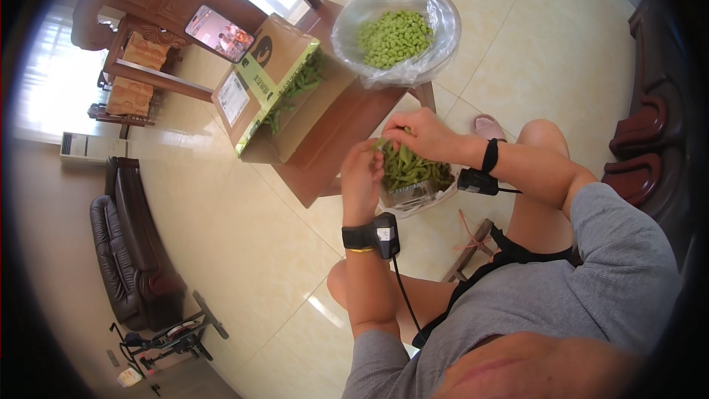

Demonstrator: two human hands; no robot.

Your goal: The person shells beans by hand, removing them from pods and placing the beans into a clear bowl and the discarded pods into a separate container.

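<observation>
Over a container of green soybean pods (pixel 405 168), my two hands meet with the fingers pinched together. My left hand (pixel 358 177) grips one end of a green pod (pixel 380 144). Against the other end press the closed fingertips of my right hand (pixel 426 135); they partly hide the pod. Beyond my hands, a round bowl (pixel 450 26) lined with clear plastic holds a heap of shelled pale green beans (pixel 395 38). A cardboard box (pixel 284 48) to the left has more pods (pixel 301 83) spilling at its opening.
The box rests on a reddish-brown wooden stool (pixel 310 170), with a lit phone (pixel 220 33) propped on it. A pink slipper (pixel 489 128) lies on the tiled floor. Dark carved wooden seating (pixel 639 133) stands at right. A brown leather sofa (pixel 133 251) and an exercise machine (pixel 181 336) are far left.
</observation>
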